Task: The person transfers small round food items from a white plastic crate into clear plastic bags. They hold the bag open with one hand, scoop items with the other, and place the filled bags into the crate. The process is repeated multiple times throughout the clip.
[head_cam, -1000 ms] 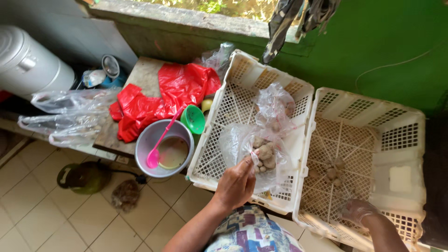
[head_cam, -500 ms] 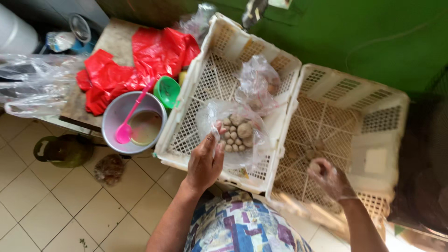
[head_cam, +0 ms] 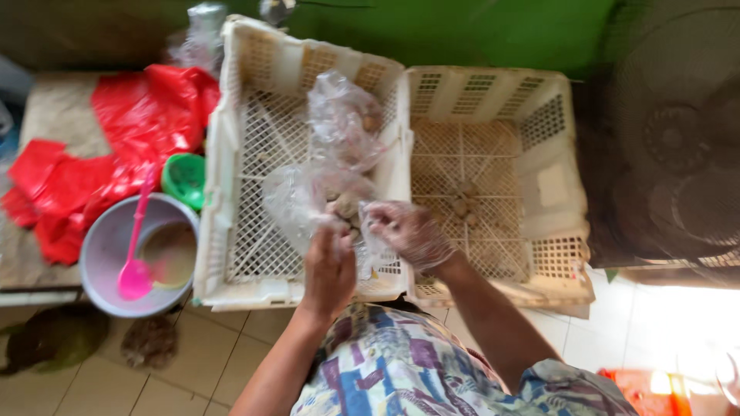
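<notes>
My right hand (head_cam: 408,231), gloved, crossed from right crate (head_cam: 493,177) to join left hand (head_cam: 330,266); both now pinch clear bag (head_cam: 339,192) of brown lumps over left crate (head_cam: 301,162). Count: two crates, one bowl (head_cam: 116,266), one pink spoon (head_cam: 137,246), one green cup (head_cam: 183,179).

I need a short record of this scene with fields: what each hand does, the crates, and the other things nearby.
left hand: left hand grips the edge of a clear plastic bag
right hand: right hand, under a thin clear covering, at the same bag's mouth
bag contents: small brownish round items, kind unclear
left crate: white crate holds that bag and a second clear bag
right crate: white crate with a few round items on its floor
nearby: pale bowl with pink spoon, green cup, red plastic bags
</notes>
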### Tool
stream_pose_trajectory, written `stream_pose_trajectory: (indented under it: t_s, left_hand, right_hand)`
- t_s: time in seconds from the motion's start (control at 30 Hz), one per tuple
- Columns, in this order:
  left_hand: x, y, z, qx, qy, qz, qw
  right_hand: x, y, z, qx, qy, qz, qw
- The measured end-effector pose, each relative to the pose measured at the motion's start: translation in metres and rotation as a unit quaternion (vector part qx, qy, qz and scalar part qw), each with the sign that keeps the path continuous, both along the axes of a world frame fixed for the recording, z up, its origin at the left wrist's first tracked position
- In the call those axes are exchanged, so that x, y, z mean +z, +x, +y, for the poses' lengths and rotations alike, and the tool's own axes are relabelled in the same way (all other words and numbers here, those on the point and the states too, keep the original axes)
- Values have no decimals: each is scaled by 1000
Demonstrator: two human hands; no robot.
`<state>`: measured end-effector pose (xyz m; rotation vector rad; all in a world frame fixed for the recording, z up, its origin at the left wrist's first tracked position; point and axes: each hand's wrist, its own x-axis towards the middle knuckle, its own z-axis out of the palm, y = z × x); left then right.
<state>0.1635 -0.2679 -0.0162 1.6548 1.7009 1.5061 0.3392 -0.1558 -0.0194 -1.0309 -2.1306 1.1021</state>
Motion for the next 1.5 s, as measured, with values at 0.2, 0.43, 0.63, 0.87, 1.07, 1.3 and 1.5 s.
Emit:
stream_pose_trajectory:
  t_s: [0.2,0.43,0.63,0.87,1.07,1.3,1.5]
  left_hand:
    - [4,-10,-8,-39,-30,-104,993]
    - [-3,-6,-6,-21,-18,-172,985]
    - [-15,-9,-11,68,50,-233,969]
    - [-9,-16,-12,66,36,-329,941]
    - [-2,-17,-7,46,13,-293,955]
    - [-9,-14,-10,20,28,-350,936]
    - [-6,-13,-17,19,9,-366,930]
  right_hand:
    - [-30,135,76,-153,83,-171,970]
    - [-67,156,66,-75,-86,-366,924]
    - [-77,128,69,-268,-517,164,796]
    - [-10,99,66,-66,-236,-280,928]
    - [47,7,19,130,-228,-161,951]
    - [-10,23,53,24,-188,135,972]
    - [-56,136,122,-236,-91,15,968]
